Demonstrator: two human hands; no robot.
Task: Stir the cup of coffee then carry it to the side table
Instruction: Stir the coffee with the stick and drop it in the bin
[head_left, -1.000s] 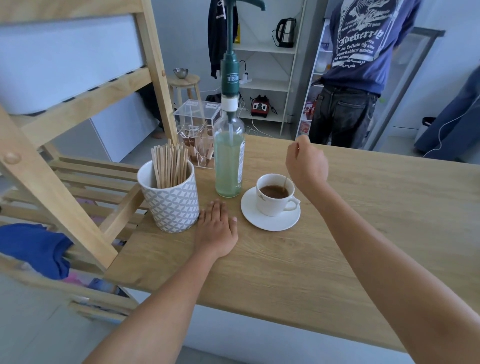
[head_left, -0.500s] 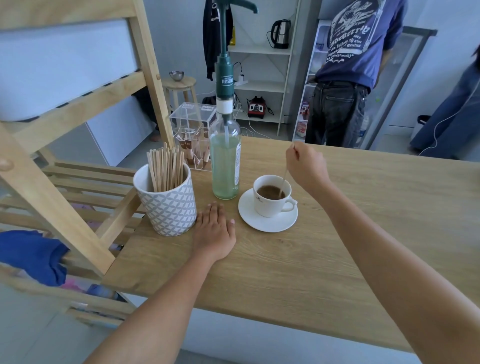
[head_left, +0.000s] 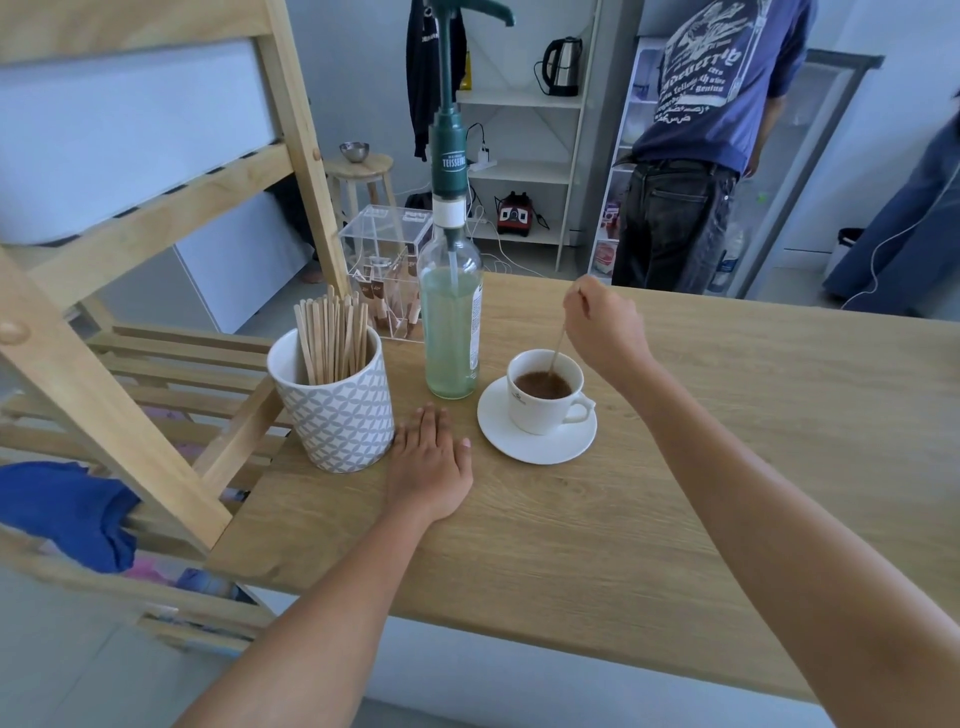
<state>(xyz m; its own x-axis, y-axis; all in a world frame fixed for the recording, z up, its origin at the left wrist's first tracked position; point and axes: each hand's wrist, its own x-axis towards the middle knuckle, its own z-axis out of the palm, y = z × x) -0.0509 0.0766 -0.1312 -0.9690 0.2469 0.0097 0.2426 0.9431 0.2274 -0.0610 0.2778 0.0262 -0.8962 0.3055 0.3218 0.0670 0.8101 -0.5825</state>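
Note:
A white cup of coffee (head_left: 540, 413) stands on a white saucer (head_left: 537, 448) on the wooden table (head_left: 675, 493). My right hand (head_left: 602, 327) hovers just above and to the right of the cup, pinching a thin wooden stir stick (head_left: 557, 347) whose lower end dips into the coffee. My left hand (head_left: 428, 465) lies flat on the table, palm down with fingers together, to the left of the saucer.
A tall bottle with a green pump (head_left: 451, 312) stands beside the cup. A patterned mug of stir sticks (head_left: 335, 410) and a clear box of sachets (head_left: 387, 270) sit further left. A wooden frame (head_left: 130, 332) flanks the table. A person (head_left: 696, 156) stands behind it.
My right hand has lifted slightly and shifted the stir stick inside the cup. My left hand has stayed flat on the table.

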